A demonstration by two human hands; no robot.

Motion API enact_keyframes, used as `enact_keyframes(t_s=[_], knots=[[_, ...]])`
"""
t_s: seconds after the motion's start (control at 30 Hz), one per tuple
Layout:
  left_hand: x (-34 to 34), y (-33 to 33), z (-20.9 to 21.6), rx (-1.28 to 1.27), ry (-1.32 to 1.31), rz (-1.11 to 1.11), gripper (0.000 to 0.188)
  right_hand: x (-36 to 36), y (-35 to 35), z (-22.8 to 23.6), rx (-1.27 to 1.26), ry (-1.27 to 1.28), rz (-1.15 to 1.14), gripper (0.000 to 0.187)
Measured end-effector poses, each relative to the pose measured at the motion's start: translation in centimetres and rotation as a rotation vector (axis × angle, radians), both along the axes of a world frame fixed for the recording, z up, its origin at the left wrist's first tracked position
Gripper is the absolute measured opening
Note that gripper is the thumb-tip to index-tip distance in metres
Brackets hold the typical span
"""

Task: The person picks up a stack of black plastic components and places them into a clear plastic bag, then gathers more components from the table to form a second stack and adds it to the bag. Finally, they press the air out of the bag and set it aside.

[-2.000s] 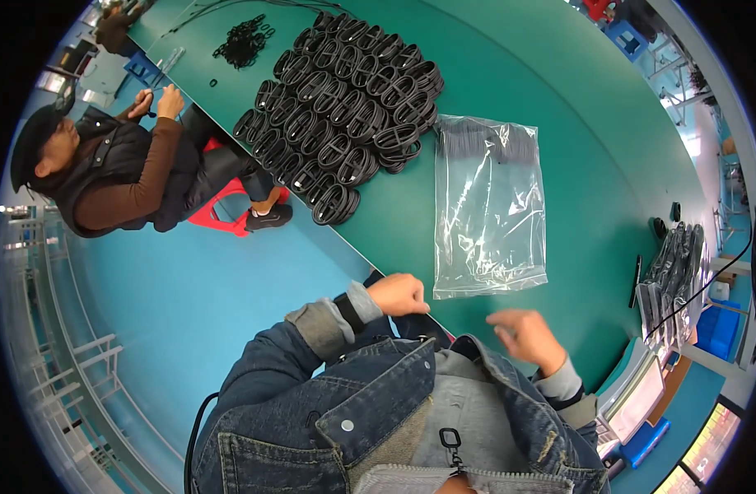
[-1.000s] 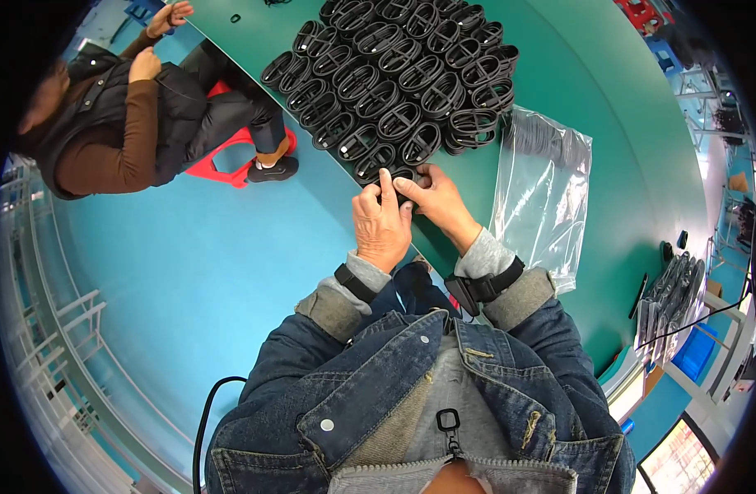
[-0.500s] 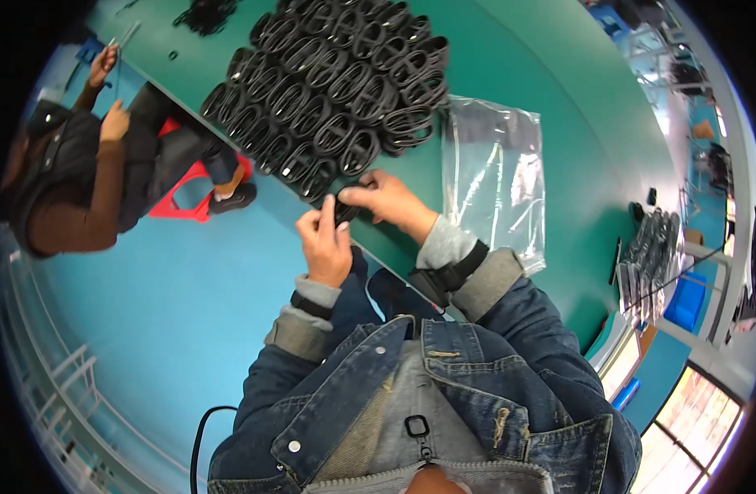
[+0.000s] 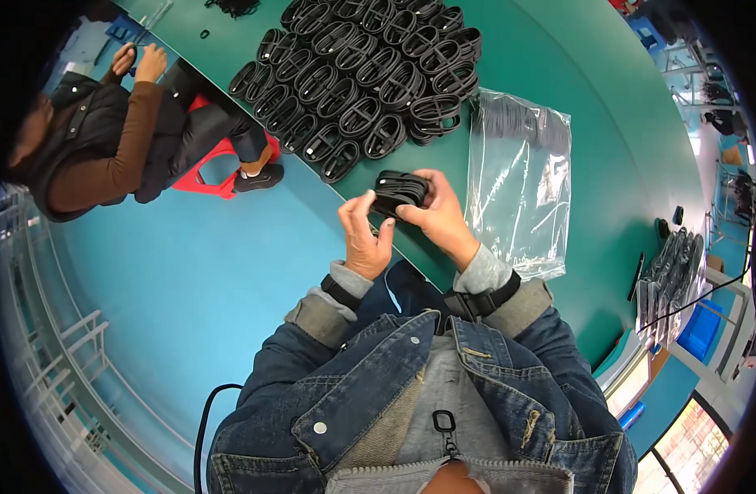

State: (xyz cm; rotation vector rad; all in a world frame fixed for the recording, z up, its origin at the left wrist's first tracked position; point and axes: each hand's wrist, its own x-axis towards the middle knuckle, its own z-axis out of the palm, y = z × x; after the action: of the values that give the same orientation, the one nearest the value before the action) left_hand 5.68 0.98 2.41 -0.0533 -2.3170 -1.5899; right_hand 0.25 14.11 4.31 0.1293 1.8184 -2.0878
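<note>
A small stack of coiled black cables (image 4: 401, 191) is in my right hand (image 4: 444, 218), just over the near edge of the green table. My right thumb presses on its near side and the fingers go round the far side, partly hidden. By the stack's left end is my left hand (image 4: 366, 239), thumb and fingers apart; its fingertips are at the coils, and I cannot tell whether they touch. Beyond both hands lies a large pile of coiled black cables (image 4: 357, 78), in packed rows. To the right rests a clear plastic bag (image 4: 522, 202), dark cable-like strands showing at its far end.
The green table (image 4: 609, 148) curves away to the right, where several filled clear bags (image 4: 673, 263) lie. At the left a co-worker (image 4: 106, 144) sits on a red stool (image 4: 209, 185), hands raised. Some loose black pieces (image 4: 232, 6) are at the far left.
The cable stack has come up into clearer sight in my right hand, away from the pile. My left fingers have spread from their pinch. The co-worker's hands have come together.
</note>
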Motion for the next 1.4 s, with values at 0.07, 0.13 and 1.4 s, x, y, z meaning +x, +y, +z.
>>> enact_keyframes(t_s=[0.07, 0.13, 1.4], knots=[[-0.7, 1.4, 1.1, 0.456, -0.023, 0.152, 0.049, 0.5, -0.2, 0.8, 0.043, 0.057, -0.061, 0.057], [-1.3, 1.3, 2.5, 0.787, -0.146, 0.066, 0.049, 1.2, -0.4, 1.8, 0.134, 0.175, -0.189, 0.058], [0.4, -13.9, -3.9, 1.827, -0.543, -0.328, 0.047, -6.7, -8.7, 3.3, 1.548, 1.467, 0.836, 0.033]])
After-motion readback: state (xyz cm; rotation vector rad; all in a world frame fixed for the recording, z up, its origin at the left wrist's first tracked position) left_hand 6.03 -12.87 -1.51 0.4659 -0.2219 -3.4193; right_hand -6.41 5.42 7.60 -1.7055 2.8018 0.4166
